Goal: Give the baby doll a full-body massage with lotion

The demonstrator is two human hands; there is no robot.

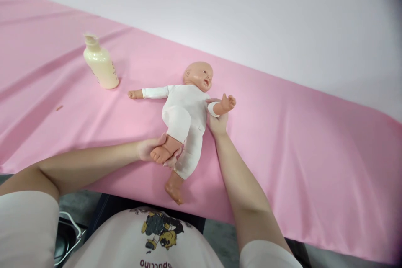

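Note:
A baby doll (188,102) with a white cloth body lies on its back on the pink cloth, head pointing away from me. One of its legs is bent and raised, and my left hand (150,149) is closed around that lower leg near the foot. The other leg lies stretched toward the table's near edge. My right hand (219,123) is at the doll's side under its arm, with part of the fingers hidden behind that arm and the body. The doll's other arm stretches out to the left.
A cream pump bottle (102,65) stands on the pink cloth (298,155) left of the doll. A small brown scrap (59,108) lies farther left. Behind the table rises a white wall (251,16). Below the near edge, a dark container with a white handle (73,228) shows.

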